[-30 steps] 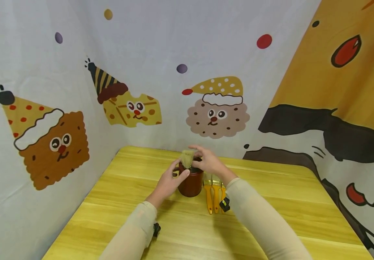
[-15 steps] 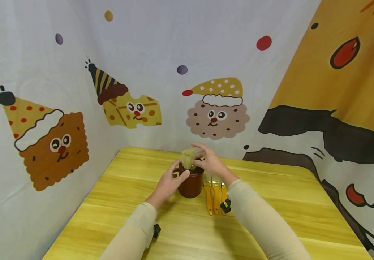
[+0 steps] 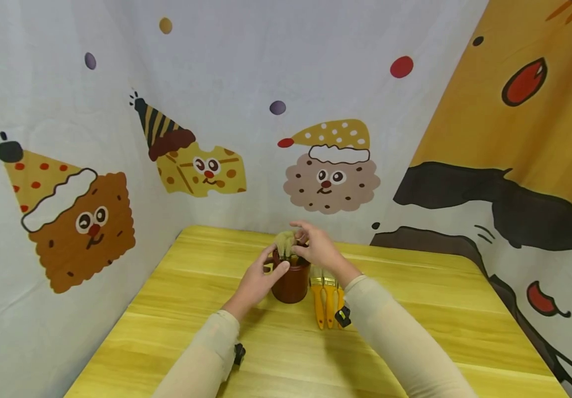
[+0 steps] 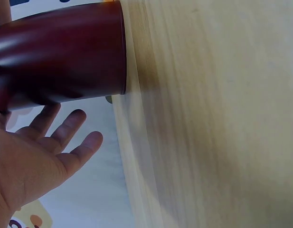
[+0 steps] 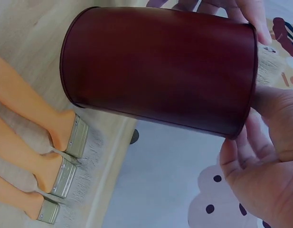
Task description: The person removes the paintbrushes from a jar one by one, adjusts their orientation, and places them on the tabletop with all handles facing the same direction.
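Note:
A dark red cylindrical cup (image 3: pixel 291 284) stands upright toward the back of the wooden table. My left hand (image 3: pixel 260 276) holds it near the rim, thumb in front; in the left wrist view its outer fingers (image 4: pixel 65 130) are spread beside the cup wall (image 4: pixel 61 52). Pale bristles of a paintbrush (image 3: pixel 284 243) stick up from the cup's mouth, its handle hidden inside. My right hand (image 3: pixel 319 250) is at the rim with thumb and fingers by the bristles, seeming to pinch the brush; the contact is partly hidden. The right wrist view shows the thumb (image 5: pixel 274 102) over the rim.
Three paintbrushes with orange handles (image 3: pixel 318 307) and metal ferrules (image 5: pixel 65 175) lie side by side on the wooden table (image 3: pixel 176 315), right of the cup. Behind the table's far edge hangs a white curtain (image 3: pixel 236 66) with cartoon prints.
The bristles have tilted to the left and sit slightly lower at the cup's mouth. My right hand has shifted only a little with them; my left hand stays on the cup.

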The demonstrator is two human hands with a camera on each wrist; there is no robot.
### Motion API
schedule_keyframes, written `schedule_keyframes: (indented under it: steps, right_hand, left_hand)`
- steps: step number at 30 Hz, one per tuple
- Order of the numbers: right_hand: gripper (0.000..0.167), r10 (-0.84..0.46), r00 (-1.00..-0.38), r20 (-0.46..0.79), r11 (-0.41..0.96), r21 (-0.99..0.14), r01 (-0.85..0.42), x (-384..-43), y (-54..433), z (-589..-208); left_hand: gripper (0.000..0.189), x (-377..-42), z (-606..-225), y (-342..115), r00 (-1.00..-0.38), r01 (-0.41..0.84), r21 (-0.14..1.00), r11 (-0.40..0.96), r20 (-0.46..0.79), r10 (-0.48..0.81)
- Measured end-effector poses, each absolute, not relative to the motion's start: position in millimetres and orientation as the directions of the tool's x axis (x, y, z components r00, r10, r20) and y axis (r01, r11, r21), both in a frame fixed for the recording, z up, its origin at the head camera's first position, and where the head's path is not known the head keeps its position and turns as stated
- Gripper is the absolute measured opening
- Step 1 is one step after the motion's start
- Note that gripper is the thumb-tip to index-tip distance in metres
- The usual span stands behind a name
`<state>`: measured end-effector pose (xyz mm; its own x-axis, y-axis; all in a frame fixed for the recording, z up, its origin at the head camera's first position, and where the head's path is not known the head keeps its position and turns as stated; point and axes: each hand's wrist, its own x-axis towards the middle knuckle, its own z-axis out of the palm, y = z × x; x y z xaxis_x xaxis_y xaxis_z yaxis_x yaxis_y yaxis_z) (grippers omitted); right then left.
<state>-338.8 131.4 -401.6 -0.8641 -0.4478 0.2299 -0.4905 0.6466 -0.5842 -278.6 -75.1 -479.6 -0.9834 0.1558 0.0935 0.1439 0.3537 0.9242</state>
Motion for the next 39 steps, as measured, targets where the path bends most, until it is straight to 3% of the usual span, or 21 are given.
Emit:
schedule_keyframes:
  steps: [8, 13, 17, 21, 27, 33, 39]
  right_hand:
    - [0.071, -0.432, -0.878, 0.206, 0.663, -0.588, -0.464, -339, 124, -407]
    - [0.069, -0.469, -0.862, 0.192, 0.691, -0.527, -0.494, -336, 123, -408]
    - [0.076, -0.481, -0.855, 0.193, 0.710, -0.486, -0.509, -334, 123, -406]
    - [0.083, -0.447, -0.866, 0.222, 0.694, -0.525, -0.493, -333, 125, -400]
    - [0.077, -0.399, -0.849, 0.346, 0.633, -0.566, -0.528, -332, 133, -386]
    - [0.070, -0.257, -0.848, 0.464, 0.535, -0.662, -0.525, -332, 145, -369]
    - [0.068, -0.138, -0.872, 0.469, 0.426, -0.767, -0.480, -328, 169, -347]
  left_hand:
    - [0.080, -279, -481, -75, -0.984, 0.137, 0.928, 0.348, 0.087, 0.156]
    - [0.080, -280, -481, -74, -0.982, 0.149, 0.928, 0.341, 0.099, 0.162]
    - [0.079, -280, -482, -74, -0.982, 0.147, 0.928, 0.342, 0.096, 0.162]
    - [0.082, -279, -482, -74, -0.983, 0.135, 0.929, 0.345, 0.083, 0.161]
    - [0.081, -278, -481, -73, -0.986, 0.124, 0.927, 0.353, 0.075, 0.150]
    - [0.071, -278, -482, -73, -0.985, 0.126, 0.933, 0.337, 0.078, 0.153]
    - [0.070, -278, -481, -73, -0.984, 0.136, 0.930, 0.342, 0.087, 0.154]
